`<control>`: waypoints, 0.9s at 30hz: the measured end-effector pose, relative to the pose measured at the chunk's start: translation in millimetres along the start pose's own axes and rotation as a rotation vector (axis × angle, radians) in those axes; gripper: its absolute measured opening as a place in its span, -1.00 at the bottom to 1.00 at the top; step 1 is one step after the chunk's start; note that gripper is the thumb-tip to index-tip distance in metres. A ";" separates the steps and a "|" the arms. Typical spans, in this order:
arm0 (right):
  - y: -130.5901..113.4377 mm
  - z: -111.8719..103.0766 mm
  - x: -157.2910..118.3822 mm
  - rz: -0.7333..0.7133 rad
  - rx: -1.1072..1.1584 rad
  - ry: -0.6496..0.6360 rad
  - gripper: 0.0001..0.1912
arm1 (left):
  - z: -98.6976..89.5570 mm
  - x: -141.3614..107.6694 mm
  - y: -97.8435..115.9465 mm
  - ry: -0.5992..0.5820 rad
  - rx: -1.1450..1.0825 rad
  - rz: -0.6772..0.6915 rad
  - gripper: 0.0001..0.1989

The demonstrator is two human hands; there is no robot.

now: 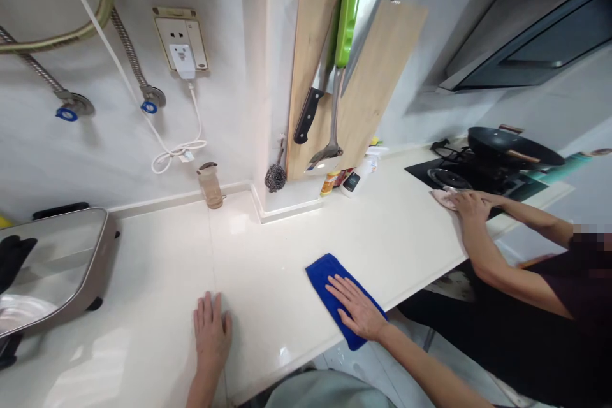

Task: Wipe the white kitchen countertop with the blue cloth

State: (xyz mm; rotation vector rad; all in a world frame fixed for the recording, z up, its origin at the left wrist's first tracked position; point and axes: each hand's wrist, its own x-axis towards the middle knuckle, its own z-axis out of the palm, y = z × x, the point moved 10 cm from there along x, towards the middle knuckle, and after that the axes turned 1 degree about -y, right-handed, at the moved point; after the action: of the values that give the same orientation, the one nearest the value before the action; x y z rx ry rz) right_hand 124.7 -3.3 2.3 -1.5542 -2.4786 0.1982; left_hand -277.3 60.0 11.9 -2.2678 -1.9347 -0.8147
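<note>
My right hand (354,308) lies flat on a folded blue cloth (321,268), fingers stretched out and pressing it against the white countertop (268,306). One corner of the cloth hangs over the counter's front edge. To the left, my left hand (210,331) rests palm down on the bare counter, fingers extended and holding nothing. Beyond it, against the wall, stands a brownish clear bottle (210,186).
Left is an electric pan with a glass lid (55,268). A wall pillar carries cutting boards (387,70), knives and a metal scrubber (275,178). At right, a co-worker's hands (471,205) press a pale cloth beside the stove, where a wok (511,148) sits.
</note>
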 end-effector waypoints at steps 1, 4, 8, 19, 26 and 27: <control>11.3 -0.8 -4.6 0.020 -0.010 0.009 -0.29 | 1.2 0.3 -4.0 -0.022 -0.008 0.008 -0.54; 47.8 -3.2 -16.6 0.098 -0.047 0.029 -0.31 | -0.4 6.3 -20.3 -0.082 0.006 0.011 -0.56; 91.4 -4.8 -21.6 0.202 -0.103 0.063 -0.35 | -12.7 26.2 -52.7 -0.070 0.092 -0.121 -0.52; 156.9 0.2 32.7 0.542 -0.283 0.228 -0.38 | -15.0 42.5 -57.1 0.045 0.209 -0.236 -0.43; 150.0 4.1 100.6 0.702 -0.308 0.302 -0.35 | -17.2 40.8 -59.3 0.071 0.223 -0.217 -0.45; 143.3 5.5 110.1 0.712 -0.312 0.307 -0.35 | -17.1 40.4 -59.6 0.074 0.226 -0.214 -0.45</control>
State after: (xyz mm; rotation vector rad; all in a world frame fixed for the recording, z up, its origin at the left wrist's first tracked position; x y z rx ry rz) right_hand 201.8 158.2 -23.4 -2.3355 -1.6996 -0.3163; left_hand -335.8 103.1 26.1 -1.9035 -2.1387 -0.6486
